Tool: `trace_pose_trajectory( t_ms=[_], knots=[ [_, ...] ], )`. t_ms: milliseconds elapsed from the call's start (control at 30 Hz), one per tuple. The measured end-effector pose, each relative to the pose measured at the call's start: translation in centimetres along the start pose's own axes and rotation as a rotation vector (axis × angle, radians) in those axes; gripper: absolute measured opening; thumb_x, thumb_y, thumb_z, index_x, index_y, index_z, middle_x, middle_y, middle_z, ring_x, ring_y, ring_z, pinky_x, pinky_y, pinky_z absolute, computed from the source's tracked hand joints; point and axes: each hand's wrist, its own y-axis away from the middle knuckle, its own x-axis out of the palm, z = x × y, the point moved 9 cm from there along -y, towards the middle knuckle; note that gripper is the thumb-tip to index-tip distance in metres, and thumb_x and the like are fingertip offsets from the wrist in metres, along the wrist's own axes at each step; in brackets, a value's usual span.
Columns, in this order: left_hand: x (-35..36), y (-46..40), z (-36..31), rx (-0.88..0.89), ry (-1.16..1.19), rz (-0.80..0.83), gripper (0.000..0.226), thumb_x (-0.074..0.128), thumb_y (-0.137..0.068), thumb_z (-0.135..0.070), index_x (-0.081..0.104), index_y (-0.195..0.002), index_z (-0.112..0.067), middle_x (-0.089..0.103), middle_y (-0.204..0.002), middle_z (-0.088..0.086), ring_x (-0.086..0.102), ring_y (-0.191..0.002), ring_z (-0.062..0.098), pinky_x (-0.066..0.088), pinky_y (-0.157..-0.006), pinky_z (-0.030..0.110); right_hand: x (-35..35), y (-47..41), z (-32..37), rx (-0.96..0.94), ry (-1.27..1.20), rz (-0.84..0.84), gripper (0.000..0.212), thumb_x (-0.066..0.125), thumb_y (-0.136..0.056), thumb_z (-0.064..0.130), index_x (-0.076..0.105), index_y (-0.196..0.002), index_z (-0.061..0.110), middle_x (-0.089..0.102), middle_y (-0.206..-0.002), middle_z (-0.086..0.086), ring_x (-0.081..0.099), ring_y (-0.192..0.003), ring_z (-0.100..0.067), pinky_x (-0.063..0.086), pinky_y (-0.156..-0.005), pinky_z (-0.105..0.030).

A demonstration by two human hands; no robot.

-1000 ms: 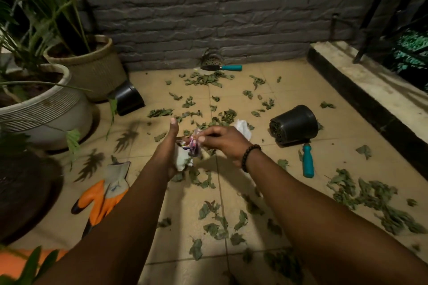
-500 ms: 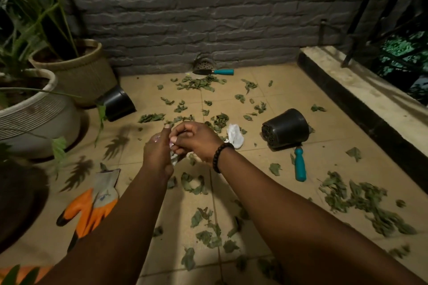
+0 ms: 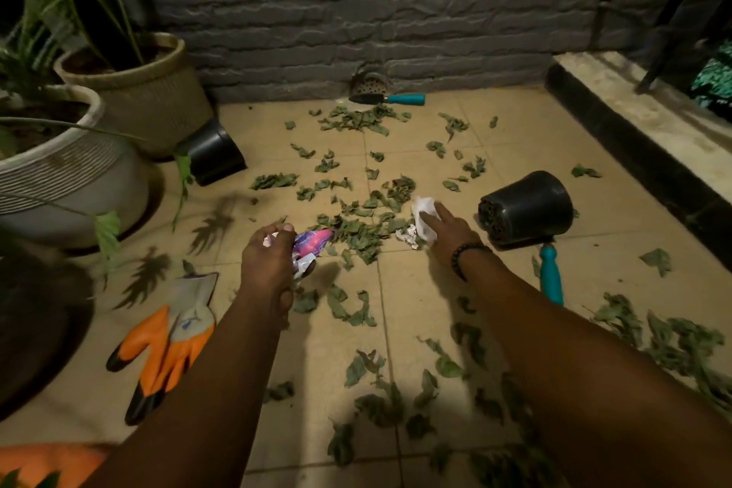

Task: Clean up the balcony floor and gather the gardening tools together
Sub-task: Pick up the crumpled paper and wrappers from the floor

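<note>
Separated since the earlier frame, the hands now work apart: the left hand (image 3: 269,261) stays closed around a pink wrapper (image 3: 311,244), freeing the right hand (image 3: 445,232), fingers extended, to touch white crumpled paper (image 3: 424,216) mid-floor. By the back wall lies a trowel (image 3: 386,97), long axis parallel to it, handle pointing right.

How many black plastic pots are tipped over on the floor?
2: one black pot lies right of the right hand; another black pot lies beside the woven planter. Others may be hidden.
</note>
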Motion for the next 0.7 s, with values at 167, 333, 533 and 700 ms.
trace_pose_trajectory(
  t_ms=[167,333,533,700],
  knots=[
    [-1.0,-0.5,0.9,-0.028,-0.020,-0.053,0.012,0.066,-0.090,-0.026,0.066,-0.099,-0.018,0.069,-0.106,0.020,0.069,-0.091,0.037,0.055,-0.089,0.056,1.1,0.9,-1.9,0.218,-0.072,-0.077,0.042,0.049,-0.095,0.037,0.057,-0.128,0.011,0.056,-0.129,-0.015,0.054,-0.115,-0.031,0.043,-0.098,-0.036],
    [-1.2,-0.2,1.2,-0.044,0.009,-0.079,0.009,0.062,-0.097,-0.020,0.064,-0.103,-0.014,0.067,-0.106,0.021,0.065,-0.088,0.031,0.054,-0.081,0.041,-0.3,2.4,-2.3,0.219,-0.102,-0.167,0.034,0.055,-0.094,0.026,0.055,-0.124,0.009,0.046,-0.141,-0.012,0.045,-0.126,-0.033,0.038,-0.104,-0.041],
    [-1.9,-0.3,0.7,-0.030,-0.021,-0.066,0.007,0.063,-0.095,-0.020,0.065,-0.100,-0.015,0.069,-0.106,0.022,0.068,-0.090,0.036,0.056,-0.090,0.050,-4.2,3.5,3.4,-0.075,-0.294,-0.383,0.011,0.060,-0.085,0.013,0.052,-0.090,0.008,0.060,-0.090,-0.015,0.058,-0.085,-0.033,0.045,-0.067,-0.038],
    [-3.0,-0.3,0.4,-0.021,-0.080,-0.063,0.020,0.061,-0.097,-0.024,0.066,-0.114,-0.016,0.069,-0.106,0.017,0.063,-0.082,0.029,0.050,-0.054,0.024,2.1,0.6,5.4,-0.048,-0.076,0.028,0.055,0.048,-0.096,0.009,0.035,-0.148,0.016,0.027,-0.154,-0.016,0.043,-0.131,-0.039,0.041,-0.104,-0.044]
  ],
)
